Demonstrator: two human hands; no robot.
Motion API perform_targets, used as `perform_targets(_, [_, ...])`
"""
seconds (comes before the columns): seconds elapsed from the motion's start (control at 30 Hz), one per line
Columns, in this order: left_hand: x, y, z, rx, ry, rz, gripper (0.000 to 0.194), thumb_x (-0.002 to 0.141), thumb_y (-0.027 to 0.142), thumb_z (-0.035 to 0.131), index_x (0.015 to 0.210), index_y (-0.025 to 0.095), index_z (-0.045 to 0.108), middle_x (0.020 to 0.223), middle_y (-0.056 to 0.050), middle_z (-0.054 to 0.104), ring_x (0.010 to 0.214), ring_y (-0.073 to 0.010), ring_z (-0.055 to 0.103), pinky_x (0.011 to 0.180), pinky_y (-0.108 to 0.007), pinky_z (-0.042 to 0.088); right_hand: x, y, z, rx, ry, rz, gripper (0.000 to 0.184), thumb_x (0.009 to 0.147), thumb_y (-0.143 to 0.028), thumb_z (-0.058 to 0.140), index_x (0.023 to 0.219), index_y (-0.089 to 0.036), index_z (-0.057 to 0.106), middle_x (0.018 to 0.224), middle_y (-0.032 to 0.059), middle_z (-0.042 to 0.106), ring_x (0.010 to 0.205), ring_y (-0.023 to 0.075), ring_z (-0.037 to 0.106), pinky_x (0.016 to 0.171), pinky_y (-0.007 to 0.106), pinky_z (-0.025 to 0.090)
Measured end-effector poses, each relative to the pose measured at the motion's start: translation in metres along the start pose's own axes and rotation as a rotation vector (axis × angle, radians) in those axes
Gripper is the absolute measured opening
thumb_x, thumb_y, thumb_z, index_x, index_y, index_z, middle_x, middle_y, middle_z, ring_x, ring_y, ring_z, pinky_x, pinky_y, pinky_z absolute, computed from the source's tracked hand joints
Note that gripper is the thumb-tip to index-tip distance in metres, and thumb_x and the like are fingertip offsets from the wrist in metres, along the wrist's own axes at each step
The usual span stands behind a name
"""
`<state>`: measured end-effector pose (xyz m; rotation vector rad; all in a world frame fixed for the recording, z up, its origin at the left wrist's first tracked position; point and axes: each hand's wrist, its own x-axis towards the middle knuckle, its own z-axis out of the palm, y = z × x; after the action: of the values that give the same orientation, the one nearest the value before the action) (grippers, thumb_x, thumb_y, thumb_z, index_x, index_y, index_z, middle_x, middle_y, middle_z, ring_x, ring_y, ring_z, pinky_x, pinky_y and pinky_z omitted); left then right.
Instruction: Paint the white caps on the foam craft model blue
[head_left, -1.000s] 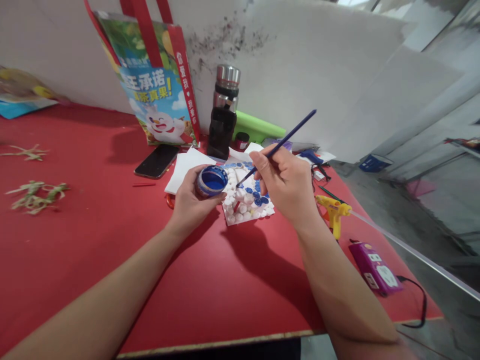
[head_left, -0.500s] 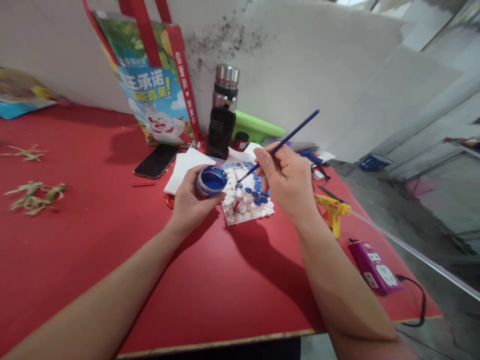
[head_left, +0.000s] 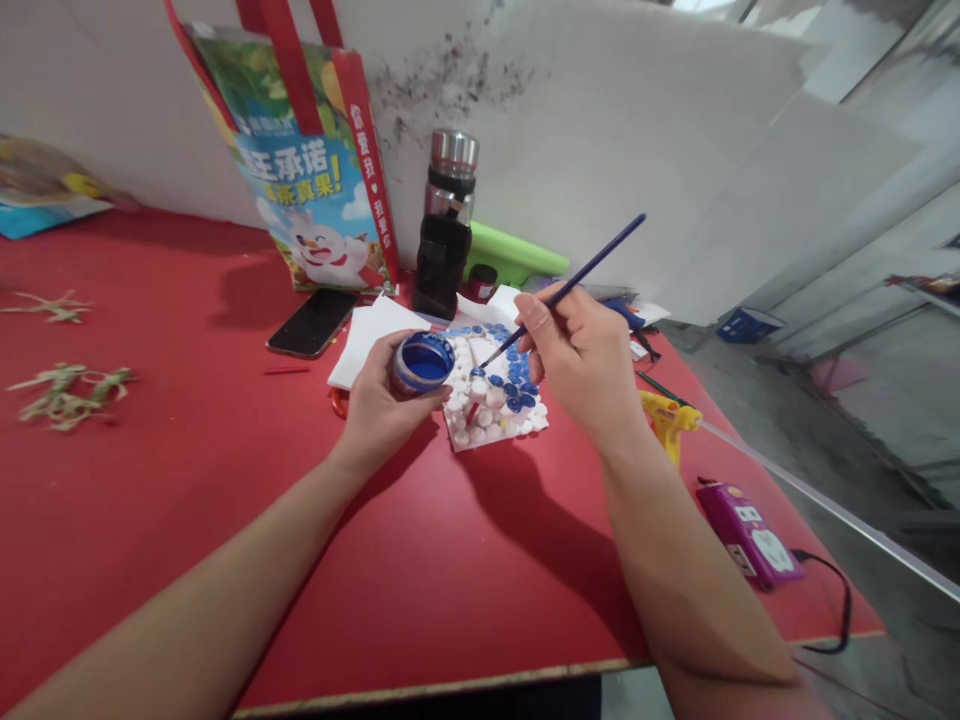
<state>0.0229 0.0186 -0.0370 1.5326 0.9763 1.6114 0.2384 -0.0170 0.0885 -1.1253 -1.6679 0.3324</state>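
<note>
Left hand: grasping blue paint jar
Right hand: gripping paintbrush, bristles above panel
Panel surface: blue and white discs

This looks like a small workshop for making crafts. A pot of blue paint and a paintbrush are up over a big red table. Just past three o'clock is a yellow glue gun, with a purple plug box at four. The wall at twelve has dark spots, and the floor at three is bare and grey
</note>
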Motion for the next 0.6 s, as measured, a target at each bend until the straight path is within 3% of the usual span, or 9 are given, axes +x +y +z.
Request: perform_targets(0.6, [-0.0005, 0.0011, 0.0001, -0.007, -0.005, -0.001, 0.073, 0.068, 0.029, 0.100, 0.133, 0.023, 0.069, 0.135, -0.010, 0.076, 0.123, -0.0319, 0.076, 0.110, -0.050, 0.062, -0.0010, -0.0050, -0.0009, -0.034, -0.026, 0.008, 0.044, 0.111, -0.062, 0.066, 0.088, -0.025, 0.062, 0.068, -0.0025, 0.067, 0.060, 0.0134, 0.061, 0.056, 0.029, 0.042])
